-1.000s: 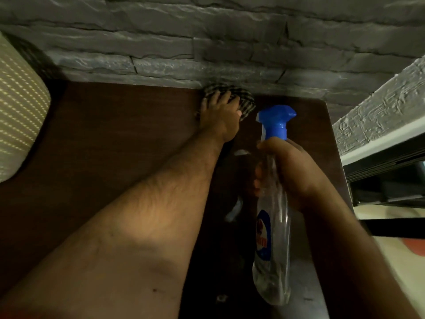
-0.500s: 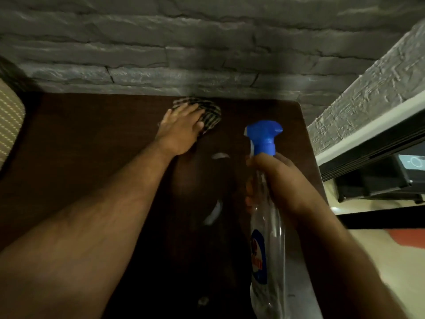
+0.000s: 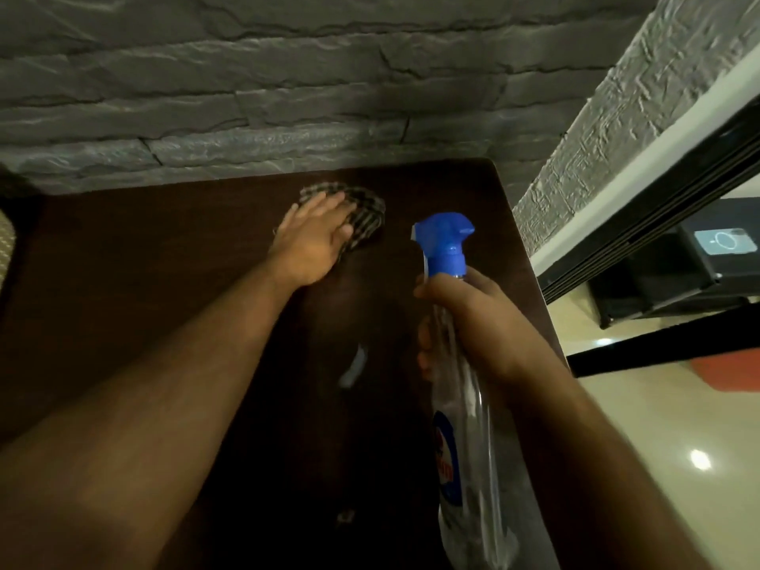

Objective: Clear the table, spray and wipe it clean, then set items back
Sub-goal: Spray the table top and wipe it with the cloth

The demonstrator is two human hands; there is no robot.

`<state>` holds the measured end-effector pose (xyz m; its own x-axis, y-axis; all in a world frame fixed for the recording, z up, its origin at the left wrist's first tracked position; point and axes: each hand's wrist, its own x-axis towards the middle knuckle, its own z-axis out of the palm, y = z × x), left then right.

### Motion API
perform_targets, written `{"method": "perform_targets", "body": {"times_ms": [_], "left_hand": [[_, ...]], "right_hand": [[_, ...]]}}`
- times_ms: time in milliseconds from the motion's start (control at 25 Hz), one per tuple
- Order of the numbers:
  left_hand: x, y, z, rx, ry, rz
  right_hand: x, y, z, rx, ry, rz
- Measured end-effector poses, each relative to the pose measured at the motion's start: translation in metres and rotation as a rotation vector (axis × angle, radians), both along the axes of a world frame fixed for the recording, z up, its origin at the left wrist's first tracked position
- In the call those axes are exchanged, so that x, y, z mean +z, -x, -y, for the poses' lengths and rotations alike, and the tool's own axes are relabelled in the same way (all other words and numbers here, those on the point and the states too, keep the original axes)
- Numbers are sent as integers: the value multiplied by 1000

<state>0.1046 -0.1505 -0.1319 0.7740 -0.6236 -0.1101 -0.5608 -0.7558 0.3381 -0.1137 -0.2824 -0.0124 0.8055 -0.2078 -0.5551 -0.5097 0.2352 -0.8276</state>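
Hands first: we log our left hand (image 3: 314,244) stretched forward with fingers straight and spread, palm down, pressing flat on a checked cloth (image 3: 362,211) that shows past the fingertips and on the hand's right side; nothing is curled into this hand. Our right hand (image 3: 473,322) is wrapped round the neck of a clear spray bottle (image 3: 464,438), fingers curled at its front just below the blue trigger head (image 3: 446,244), which stands above the hand and points forward and slightly right. The bottle's body runs down from the grip toward us, a blue and white label (image 3: 446,458) visible on its side below the hand; whether its base touches anything we cannot tell, since it leaves the frame. Under both hands lies the dark brown table (image 3: 144,261), with the cloth near its far edge, ahead and to the left of the bottle. Between the two forearms we note pale glossy streaks (image 3: 353,366) on the tabletop. Beyond the left hand rises a grey stone-textured wall (image 3: 288,76). To the right of the right hand we record a black framed unit (image 3: 658,277), with pale shiny floor (image 3: 678,425) below it.
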Motion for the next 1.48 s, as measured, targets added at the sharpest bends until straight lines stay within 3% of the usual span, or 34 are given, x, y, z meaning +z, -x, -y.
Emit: {"method": "perform_targets", "body": {"times_ms": [120, 280, 360, 480, 600, 720, 800, 920, 1000, 1120, 1240, 1360, 1480], "left_hand": [[7, -1, 54, -6, -87, 13], [-9, 72, -34, -296, 6, 78], [-6, 36, -56, -201, -9, 38], [8, -26, 2, 30, -121, 43], [9, 35, 32, -126, -123, 39], [-3, 109, -42, -271, 57, 28], [-1, 73, -50, -176, 31, 15], [10, 4, 12, 26, -85, 23], [10, 25, 39, -77, -122, 24], [-5, 109, -36, -314, -3, 23], [-2, 75, -90, -149, 4, 15], [3, 19, -28, -13, -102, 58], [4, 87, 19, -164, -90, 55]], "right_hand": [[-7, -1, 1, -13, -6, 12], [-1, 12, 0, -10, 5, -3], [3, 18, 0, -26, 8, -27], [6, 19, -1, -45, 23, -19], [6, 21, -4, -51, 16, -7], [8, 27, -7, -41, -13, -11], [9, 30, -7, -41, -8, -10], [19, 31, -15, -57, 0, -17], [19, 33, -16, -57, 6, -6], [18, 40, -18, -46, 10, 2], [11, 46, -19, -48, -16, -21], [6, 48, -21, -23, -6, -24], [2, 53, -22, -2, -1, -22]]}}
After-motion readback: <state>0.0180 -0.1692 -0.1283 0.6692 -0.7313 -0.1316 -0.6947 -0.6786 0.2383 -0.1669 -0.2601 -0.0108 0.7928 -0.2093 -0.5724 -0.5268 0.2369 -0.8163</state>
